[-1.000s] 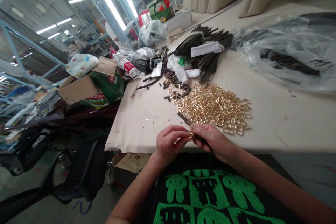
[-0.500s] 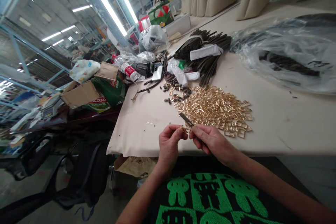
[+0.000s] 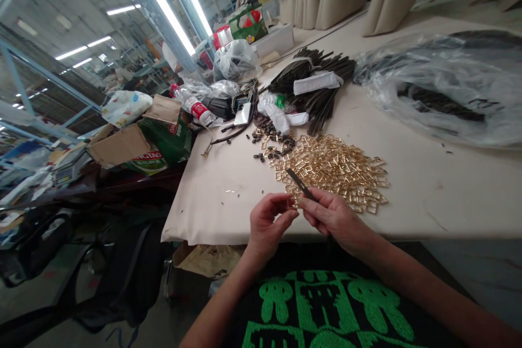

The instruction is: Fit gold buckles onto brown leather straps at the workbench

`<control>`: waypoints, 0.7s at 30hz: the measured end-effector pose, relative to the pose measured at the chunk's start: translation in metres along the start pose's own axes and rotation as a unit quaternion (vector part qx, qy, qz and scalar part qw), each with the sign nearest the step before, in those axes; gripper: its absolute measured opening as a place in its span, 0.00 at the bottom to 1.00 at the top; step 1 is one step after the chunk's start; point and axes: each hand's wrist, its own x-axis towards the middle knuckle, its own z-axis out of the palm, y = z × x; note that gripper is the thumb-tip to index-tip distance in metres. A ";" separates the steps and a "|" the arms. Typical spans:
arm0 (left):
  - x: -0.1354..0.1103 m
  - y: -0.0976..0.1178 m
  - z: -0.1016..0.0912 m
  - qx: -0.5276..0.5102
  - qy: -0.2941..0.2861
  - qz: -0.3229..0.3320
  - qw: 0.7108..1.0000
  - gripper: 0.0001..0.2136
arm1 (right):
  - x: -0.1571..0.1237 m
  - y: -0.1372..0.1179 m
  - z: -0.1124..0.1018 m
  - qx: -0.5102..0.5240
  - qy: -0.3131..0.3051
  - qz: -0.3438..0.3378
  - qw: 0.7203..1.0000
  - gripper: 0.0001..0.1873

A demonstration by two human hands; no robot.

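My right hand (image 3: 336, 217) is closed on a dark strap (image 3: 300, 185), whose holed end sticks up past the thumb toward the upper left. Beside it, my left hand (image 3: 269, 223) has its thumb and fingers apart, the tips close to the right fingertips. Some gold metal (image 3: 294, 204) shows between the two hands; whether it is a held buckle or part of the pile behind is unclear. Just beyond the hands spreads a heap of small rectangular gold buckles (image 3: 338, 168). Small dark pieces (image 3: 281, 149) lie at the heap's left edge.
Behind the heap lie a bundle of dark straps (image 3: 322, 100) and white wrapping (image 3: 279, 119). A clear plastic bag (image 3: 440, 119) covers the right side. Beige handbags (image 3: 340, 5) stand at the back. At left are a bottle (image 3: 199, 111) and a green carton (image 3: 163, 144).
My left thumb and fingers have parted from their pinch around a gold buckle. The strap in my right hand has shifted slightly right. The view has turned a little.
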 end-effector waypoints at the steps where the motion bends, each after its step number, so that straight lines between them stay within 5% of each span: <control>1: 0.001 0.001 -0.001 0.023 -0.008 0.024 0.999 0.12 | 0.000 0.000 0.000 0.019 -0.006 0.011 1.000 0.19; 7: 0.001 0.006 0.002 0.049 -0.006 0.091 0.995 0.09 | 0.001 0.002 0.004 0.069 -0.021 0.058 0.996 0.22; 12: 0.001 0.005 0.005 -0.009 0.050 0.026 0.998 0.09 | -0.007 -0.005 -0.002 -0.122 0.020 -0.002 0.992 0.20; 14: 0.003 0.005 0.004 -0.055 0.083 -0.007 0.995 0.09 | -0.015 -0.008 -0.007 -0.273 0.063 -0.064 0.958 0.18; 17: 0.008 0.005 0.005 -0.112 0.119 -0.035 0.986 0.09 | -0.029 -0.007 -0.013 -0.469 0.125 -0.167 0.858 0.15; 21: 0.013 0.007 0.010 -0.153 0.125 -0.045 0.979 0.09 | -0.039 0.003 -0.013 -0.596 0.112 -0.264 0.750 0.15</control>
